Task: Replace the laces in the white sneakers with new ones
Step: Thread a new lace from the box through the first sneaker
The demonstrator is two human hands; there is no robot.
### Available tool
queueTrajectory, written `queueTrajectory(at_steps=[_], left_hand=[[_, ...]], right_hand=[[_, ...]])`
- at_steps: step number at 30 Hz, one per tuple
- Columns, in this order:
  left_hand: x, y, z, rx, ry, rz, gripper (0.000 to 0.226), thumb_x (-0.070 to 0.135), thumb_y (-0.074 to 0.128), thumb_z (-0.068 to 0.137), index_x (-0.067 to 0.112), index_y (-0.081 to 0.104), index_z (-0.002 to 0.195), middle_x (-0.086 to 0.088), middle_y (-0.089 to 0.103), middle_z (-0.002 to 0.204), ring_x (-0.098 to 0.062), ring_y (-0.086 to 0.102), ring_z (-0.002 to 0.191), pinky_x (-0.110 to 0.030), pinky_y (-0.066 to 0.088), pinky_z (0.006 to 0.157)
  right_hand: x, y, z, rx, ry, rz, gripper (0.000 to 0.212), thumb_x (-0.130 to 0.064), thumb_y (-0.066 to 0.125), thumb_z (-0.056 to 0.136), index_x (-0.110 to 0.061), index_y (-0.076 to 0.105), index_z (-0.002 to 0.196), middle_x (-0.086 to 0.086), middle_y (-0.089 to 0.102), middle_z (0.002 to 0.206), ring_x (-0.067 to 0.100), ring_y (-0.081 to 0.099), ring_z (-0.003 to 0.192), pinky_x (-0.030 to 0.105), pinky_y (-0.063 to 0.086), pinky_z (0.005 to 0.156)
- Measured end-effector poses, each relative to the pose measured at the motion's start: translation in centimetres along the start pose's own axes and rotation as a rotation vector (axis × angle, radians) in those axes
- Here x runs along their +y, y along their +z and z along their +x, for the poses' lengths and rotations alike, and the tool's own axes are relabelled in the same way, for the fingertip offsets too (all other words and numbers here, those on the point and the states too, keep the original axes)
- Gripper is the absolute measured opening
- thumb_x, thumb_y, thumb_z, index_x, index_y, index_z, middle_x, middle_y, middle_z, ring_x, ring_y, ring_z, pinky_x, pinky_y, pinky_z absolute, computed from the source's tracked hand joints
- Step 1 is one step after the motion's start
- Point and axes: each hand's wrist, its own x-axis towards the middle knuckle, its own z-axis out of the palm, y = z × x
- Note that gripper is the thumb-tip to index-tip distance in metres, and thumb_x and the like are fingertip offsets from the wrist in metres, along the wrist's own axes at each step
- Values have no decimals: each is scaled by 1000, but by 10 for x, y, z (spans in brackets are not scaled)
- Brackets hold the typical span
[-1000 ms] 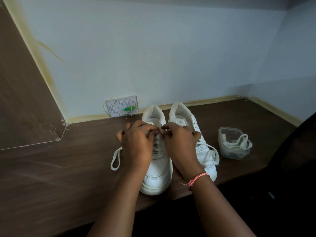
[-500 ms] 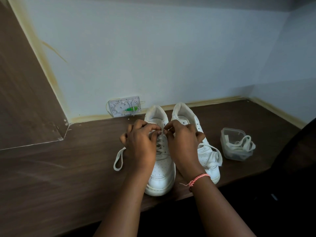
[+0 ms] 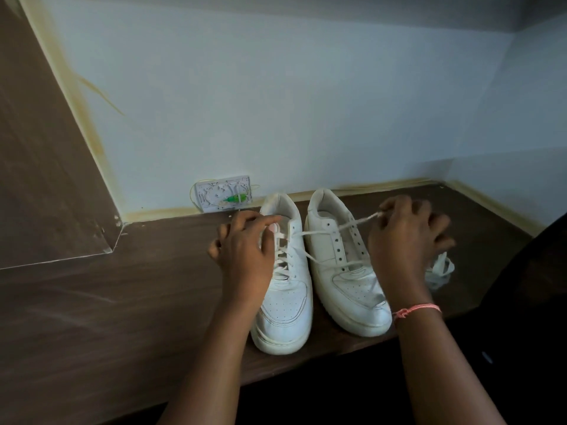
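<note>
Right hand (image 3: 402,240) pinches the flat white lace (image 3: 325,230), drawn from the half-laced left white leather sneaker (image 3: 283,277); the right-hand white sneaker (image 3: 346,271) beneath that grip looks mostly unlaced.

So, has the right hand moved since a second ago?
Yes. The right hand has swung rightward, off the left sneaker and across the right sneaker, pulling a lace.

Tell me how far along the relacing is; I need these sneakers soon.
Done: the left sneaker is laced up most of its eyelets. In hand: the right hand pinches a lace and draws it sideways from that shoe's top, while the left hand steadies the shoe. Left: the right sneaker has open upper eyelets, with only a loose lace crossing low down. Roughly halfway.
</note>
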Motion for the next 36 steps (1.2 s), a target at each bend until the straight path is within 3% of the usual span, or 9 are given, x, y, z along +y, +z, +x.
queueTrajectory(at_steps=[7, 11, 15, 19, 23, 27, 30, 33, 36], left_hand=[[-8, -6, 10, -201, 4, -34, 41, 20, 44, 98, 51, 60, 119, 26, 56, 130, -3, 42, 127, -34, 12, 98], [-9, -7, 11, -216, -9, -59, 41, 21, 42, 98, 52, 61, 117, 25, 59, 128, -3, 44, 127, -43, 15, 106], [-9, -10, 11, -234, -29, -82, 43, 20, 40, 98, 53, 61, 116, 26, 58, 128, -2, 42, 126, -41, 15, 105], [-7, -10, 11, -253, -46, -113, 44, 18, 40, 98, 52, 62, 116, 26, 57, 130, -3, 42, 128, -41, 14, 105], [-7, -11, 12, -257, -57, -113, 45, 19, 40, 97, 54, 62, 115, 27, 58, 130, -3, 43, 128, -41, 14, 103], [-9, -12, 12, -278, -68, -107, 46, 20, 38, 98, 56, 60, 115, 27, 57, 131, -3, 42, 128, -41, 13, 105], [-9, -13, 13, -286, -68, -112, 46, 20, 37, 98, 55, 60, 116, 26, 57, 131, -4, 42, 128, -39, 12, 105], [-8, -13, 13, -277, -79, -121, 47, 19, 37, 97, 56, 61, 115, 25, 59, 129, -4, 44, 126, -40, 14, 105], [-6, -12, 11, -268, -77, -111, 47, 20, 37, 97, 57, 60, 115, 25, 60, 128, -4, 47, 124, -43, 17, 107]], right_hand=[[-30, 42, -43, -174, -508, 105, 9, -34, 72, 82, -28, 74, 88, 0, 58, 126, 26, 24, 130, 51, 16, 99], [-8, 26, -13, 42, -309, 88, 7, -28, 70, 81, -22, 73, 78, -1, 65, 110, 32, 40, 120, 48, 24, 94], [30, 5, 13, 56, 67, 57, 8, -24, 68, 84, -21, 75, 86, 1, 58, 122, 34, 33, 126, 53, 22, 100], [8, 19, -6, -55, -217, 43, 26, -24, 65, 84, -33, 71, 108, 0, 50, 139, 33, 26, 133, 52, 21, 103], [-24, 41, -37, -204, -481, 40, 16, -41, 68, 85, -28, 74, 94, 0, 52, 136, 31, 22, 139, 54, 11, 103], [3, 26, -7, -28, -292, 46, 5, -31, 74, 79, -26, 75, 80, -3, 64, 116, 31, 35, 127, 52, 24, 98], [26, 11, 10, 81, -74, 62, 8, -24, 73, 78, -25, 76, 86, -1, 60, 124, 32, 31, 128, 54, 23, 101], [10, 18, -2, 15, -203, 50, 31, -27, 70, 79, -30, 70, 110, 2, 50, 137, 32, 26, 132, 52, 20, 102], [-20, 38, -33, -124, -454, 78, 19, -36, 70, 81, -30, 70, 99, 2, 50, 137, 33, 25, 135, 50, 14, 101]])
